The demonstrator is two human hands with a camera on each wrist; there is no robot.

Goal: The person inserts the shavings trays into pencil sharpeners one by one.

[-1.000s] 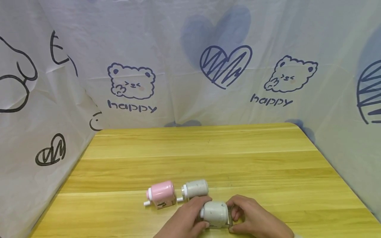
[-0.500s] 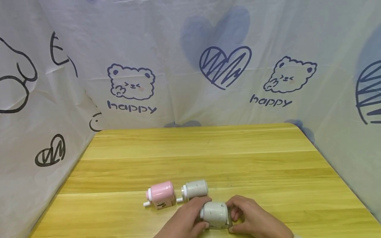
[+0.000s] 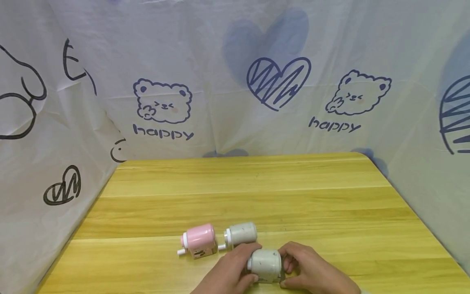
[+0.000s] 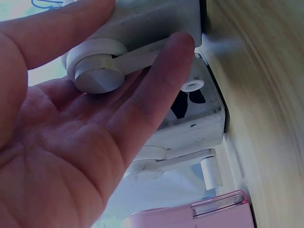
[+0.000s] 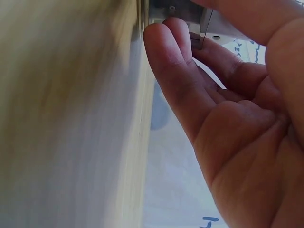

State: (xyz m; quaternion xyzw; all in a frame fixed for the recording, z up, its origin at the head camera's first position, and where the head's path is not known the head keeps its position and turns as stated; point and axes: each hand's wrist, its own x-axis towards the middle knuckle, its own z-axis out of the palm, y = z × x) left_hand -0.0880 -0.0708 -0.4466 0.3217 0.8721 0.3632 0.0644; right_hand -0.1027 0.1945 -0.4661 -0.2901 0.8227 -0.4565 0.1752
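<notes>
A grey-white hand-crank pencil sharpener stands on the near part of the table. My left hand grips its crank end, thumb in front and fingers behind. In the left wrist view, the white crank hub shows between thumb and fingers, and one fingertip overlaps the crank arm. At the opposite end, my right hand pinches the clear shavings drawer between thumb and curled fingers. Most of the drawer is hidden by the hand and the sharpener's body.
Just behind the left hand stands a second grey-white sharpener, its crank towards the left. Left of that is a pink sharpener with a white crank. The wood-grain table is enclosed by a white printed cloth at the back and sides.
The right thumb and fingers have shifted slightly left, and the drawer has slid further into the sharpener's body. The left hand and the other sharpeners stay put.
</notes>
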